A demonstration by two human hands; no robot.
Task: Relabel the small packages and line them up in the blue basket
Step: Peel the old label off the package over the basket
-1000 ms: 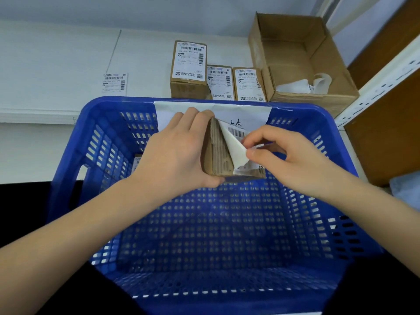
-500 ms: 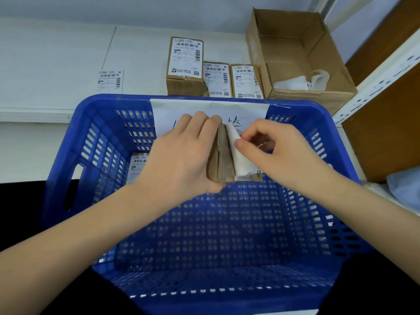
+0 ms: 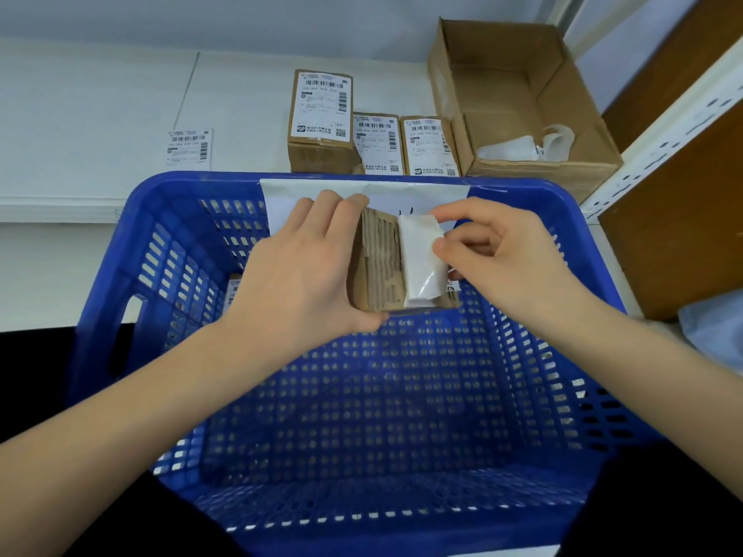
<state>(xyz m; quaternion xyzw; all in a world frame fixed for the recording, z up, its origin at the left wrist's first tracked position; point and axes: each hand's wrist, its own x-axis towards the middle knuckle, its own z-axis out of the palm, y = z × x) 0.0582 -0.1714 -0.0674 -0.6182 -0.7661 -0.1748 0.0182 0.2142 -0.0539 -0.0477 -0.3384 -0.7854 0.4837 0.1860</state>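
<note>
Package: we hold a small cardboard package (image 3: 380, 263) over the far end of the blue basket (image 3: 132, 251), close to its back wall, so that it can go straight down once the label work is done.
Left hand: our left hand (image 3: 297, 275) wraps the package from its left side, fingers curled over the top edge and thumb under the near corner; we judge this grip braces the box against the pull of peeling.
Right hand: our right hand (image 3: 498, 259) pinches the old label (image 3: 422, 261) between thumb and forefinger, the other fingers loosely curled; the label is folded back white side up, and torn cardboard shows where it came away.
Basket row: one labelled package (image 3: 232, 289) sits by the left wall, mostly hidden behind our left hand.
Waiting stock: three labelled packages (image 3: 321, 118) stand just behind the basket, within easy reach.
Spare label: a loose label (image 3: 189, 148) lies on the white shelf (image 3: 80, 114), apart to the left, probably ready to apply.
Scrap box: the open cardboard box (image 3: 518, 98) at the right holds crumpled white backing, seemingly our bin for peeled labels.
</note>
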